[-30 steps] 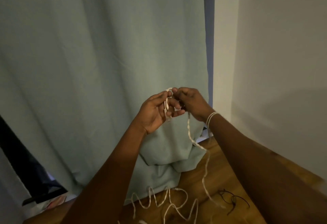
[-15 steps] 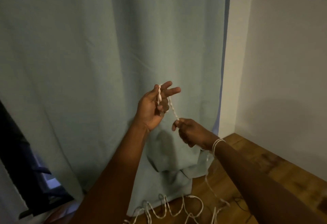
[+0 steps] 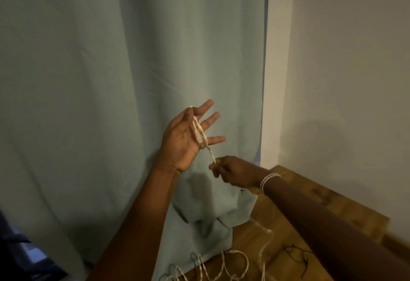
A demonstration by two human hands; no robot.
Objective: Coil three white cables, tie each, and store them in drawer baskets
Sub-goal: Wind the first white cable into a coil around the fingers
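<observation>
A: White and twisted, the cable [image 3: 198, 133] runs as a few short loops along the left hand [image 3: 185, 140] at mid-frame, pinned under the thumb where it meets the fingers.

B: And the rest of that hand?

A: Palm up, three fingers [image 3: 214, 139] spread straight and fanned toward the right. Only the thumb presses the loops down.

B: Where does the strand go from there?

A: It leaves the palm's lower edge and slants down right into the right hand [image 3: 235, 172], which pinches it between curled fingertips, just below the left. Thin white bands circle that wrist.

B: Any slack?

A: Plenty. Wavy, kinked loops lie on the floor [image 3: 277, 232] along the bottom centre; the stretch rising from them is blurred.

B: Surroundings?

A: A pale green curtain [image 3: 111, 81], soft and matte with long vertical folds, fills the left and centre and bunches on warm wooden boards. A plain cream wall [image 3: 343, 81] takes the right. A thin black wire [image 3: 297, 256] tangles at lower right.
</observation>
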